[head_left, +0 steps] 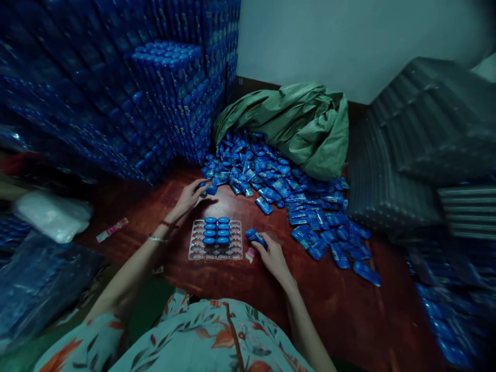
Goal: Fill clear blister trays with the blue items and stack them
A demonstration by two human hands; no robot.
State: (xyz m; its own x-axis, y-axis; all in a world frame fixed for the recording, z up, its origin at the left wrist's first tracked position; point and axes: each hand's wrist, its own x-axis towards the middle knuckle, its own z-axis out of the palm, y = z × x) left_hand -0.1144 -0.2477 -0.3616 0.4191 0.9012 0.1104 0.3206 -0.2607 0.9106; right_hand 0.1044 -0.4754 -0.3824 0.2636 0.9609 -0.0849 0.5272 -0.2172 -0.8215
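A clear plastic tray (pixel 197 247) with moulded hollows lies on the reddish-brown table, several blue packs (pixel 210 227) standing in two columns in its middle. Beyond its upper edge, my left hand (pixel 190 196) grips a small blue pack (pixel 210 189) at the near fringe of the pile. My right hand (pixel 271 252), just right of the tray, has its fingers closed round another blue pack (pixel 253 236). Under that hand a small pink and white piece (pixel 250 254) lies on the table. The fingertips' far sides are hidden.
A loose pile of blue packs (pixel 267 170) spills from a green sack (pixel 306 129). Filled blue trays (pixel 170 88) are stacked high at left, clear trays (pixel 391 170) at right. A pink strip (pixel 112 230) and a white plastic bag (pixel 54 214) lie to the left.
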